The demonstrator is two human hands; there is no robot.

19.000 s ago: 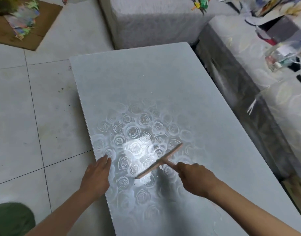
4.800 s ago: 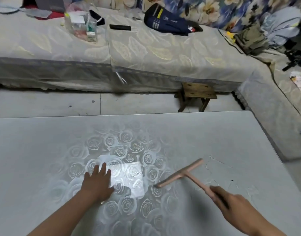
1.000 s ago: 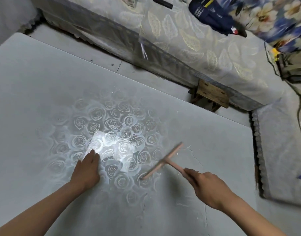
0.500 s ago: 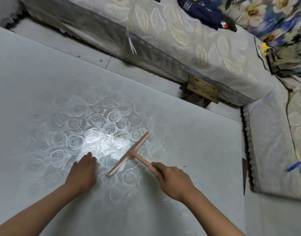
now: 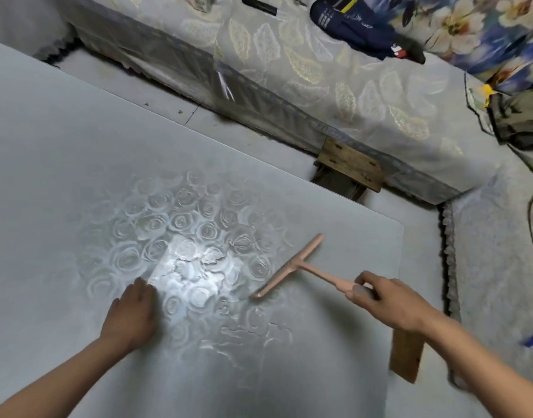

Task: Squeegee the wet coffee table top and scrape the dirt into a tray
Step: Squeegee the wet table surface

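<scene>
The grey coffee table top point(image 5: 63, 164) with an embossed rose pattern fills the left and middle of the head view, with a bright glare patch and wet streaks near its middle. A pink T-shaped squeegee point(image 5: 292, 265) lies with its blade on the table near the right edge. My right hand point(image 5: 386, 300) grips its handle end. My left hand point(image 5: 131, 315) rests flat on the table beside the glare, fingers straight. No tray is in view.
A sofa point(image 5: 334, 86) with a leaf-patterned cover runs along the far side, with a dark blue bag point(image 5: 352, 22) on it. A small wooden stool point(image 5: 349, 165) stands between sofa and table. A wooden piece point(image 5: 405, 354) shows under my right forearm by the table's right edge.
Since half a second ago my right hand has drawn the squeegee to the right, away from my left hand toward the table's right edge. My left hand stays flat in place.
</scene>
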